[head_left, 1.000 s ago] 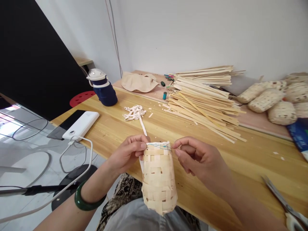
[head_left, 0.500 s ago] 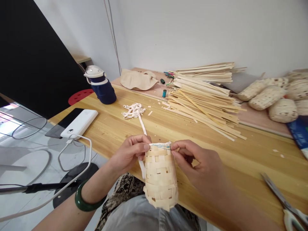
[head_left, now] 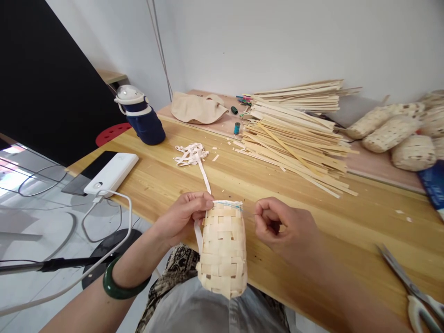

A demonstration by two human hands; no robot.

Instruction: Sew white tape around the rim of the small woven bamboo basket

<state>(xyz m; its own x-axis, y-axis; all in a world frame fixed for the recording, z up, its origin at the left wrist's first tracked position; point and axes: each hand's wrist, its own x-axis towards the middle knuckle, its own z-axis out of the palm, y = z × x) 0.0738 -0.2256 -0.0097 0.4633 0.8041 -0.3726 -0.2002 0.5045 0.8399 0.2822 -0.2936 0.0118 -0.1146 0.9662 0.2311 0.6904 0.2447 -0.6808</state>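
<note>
A small woven basket [head_left: 223, 247] of pale flat strips hangs over the near edge of the wooden table [head_left: 347, 222], above my lap. My left hand [head_left: 183, 215], with a green bangle on its wrist, pinches the basket's top rim and a white strip. Blue thread runs along that rim. My right hand [head_left: 282, 226] sits just right of the rim, fingers pinched on something thin, seemingly a needle or the thread; it is too small to name.
A pile of long flat strips [head_left: 294, 134] covers the table's middle back. Finished woven baskets [head_left: 391, 134] lie at far right. Scissors [head_left: 412, 291] lie at near right. A white power bank [head_left: 111, 173] with cable, a blue bottle [head_left: 140, 115] and white tape scraps [head_left: 191, 154] lie left.
My right hand has drawn away to the right from the basket's rim, still pinched. The basket has turned slightly and dropped a little. The left hand keeps its hold.
</note>
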